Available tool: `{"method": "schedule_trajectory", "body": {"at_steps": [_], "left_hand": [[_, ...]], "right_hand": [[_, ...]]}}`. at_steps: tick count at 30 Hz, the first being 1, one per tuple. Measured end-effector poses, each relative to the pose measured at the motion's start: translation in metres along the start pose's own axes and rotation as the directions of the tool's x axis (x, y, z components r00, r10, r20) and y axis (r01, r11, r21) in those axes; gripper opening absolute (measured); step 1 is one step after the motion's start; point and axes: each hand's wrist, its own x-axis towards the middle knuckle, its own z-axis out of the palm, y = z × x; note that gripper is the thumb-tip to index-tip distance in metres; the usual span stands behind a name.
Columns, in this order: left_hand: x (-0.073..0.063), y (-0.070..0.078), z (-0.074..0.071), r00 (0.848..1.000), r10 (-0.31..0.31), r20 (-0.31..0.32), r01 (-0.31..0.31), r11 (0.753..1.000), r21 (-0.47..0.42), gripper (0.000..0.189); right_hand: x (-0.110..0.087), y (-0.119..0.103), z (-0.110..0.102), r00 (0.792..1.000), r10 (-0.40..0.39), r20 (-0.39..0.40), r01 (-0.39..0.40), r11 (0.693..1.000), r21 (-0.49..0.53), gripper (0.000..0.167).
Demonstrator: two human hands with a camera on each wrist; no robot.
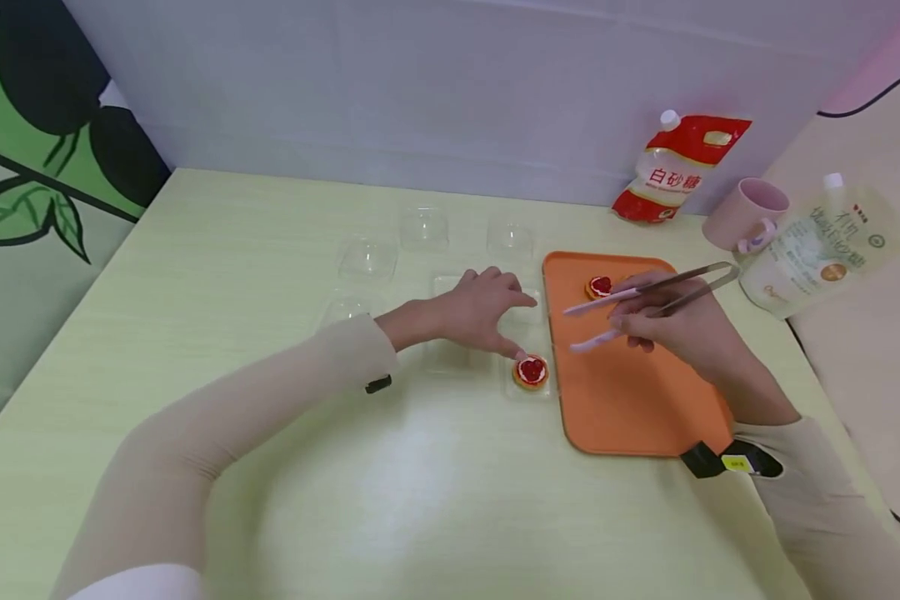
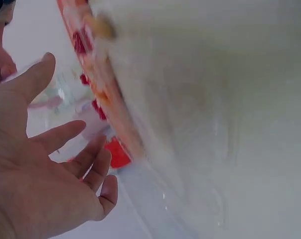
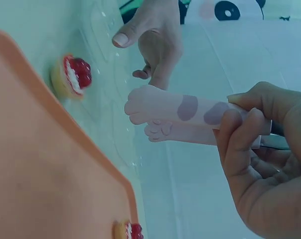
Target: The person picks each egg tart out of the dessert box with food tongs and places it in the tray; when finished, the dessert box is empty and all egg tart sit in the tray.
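My right hand (image 1: 678,325) holds metal tongs (image 3: 195,107) with pale pink, cat-paw-shaped tips. The tips stand apart above the orange tray (image 1: 637,400), with nothing between them. My left hand (image 1: 476,312) reaches over clear plastic containers (image 1: 450,360), fingers spread and holding nothing. Its thumb tip lies right at the edge of a small tart (image 1: 531,372) topped with red fruit and white cream. That tart sits in a clear square container left of the tray. Another such tart (image 1: 598,287) lies on the tray's far part, partly behind my right hand.
More clear plastic cups or lids (image 1: 367,258) stand on the table toward the back left. Behind the tray are a red sugar pouch (image 1: 671,179), a pink mug (image 1: 746,212) and a pale spouted pouch (image 1: 813,250). A lavender cloth wall (image 1: 390,92) borders the table's back.
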Motion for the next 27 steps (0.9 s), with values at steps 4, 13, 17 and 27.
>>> {"method": "schedule_trajectory", "body": {"at_steps": [4,13,17,27], "left_hand": [[-0.012,0.010,0.016,1.000,0.013,0.026,-0.013,1.000,0.011,0.084],[-0.016,0.019,0.037,1.000,0.006,0.012,-0.007,0.999,0.053,0.086],[-0.015,0.019,0.038,1.000,0.006,0.000,-0.006,0.997,0.074,0.084],[-0.012,0.019,0.036,1.000,-0.009,-0.004,0.009,0.999,0.043,0.082]], "right_hand": [[-0.003,-0.002,0.014,0.998,0.018,0.064,-0.015,0.998,-0.054,0.029],[-0.002,0.003,0.037,0.986,0.086,0.145,-0.061,0.983,-0.171,0.029],[0.000,0.004,0.042,0.982,0.092,0.167,-0.059,0.980,-0.190,0.029],[0.005,0.007,0.050,0.985,0.035,0.168,0.002,0.976,-0.217,0.028]]}}
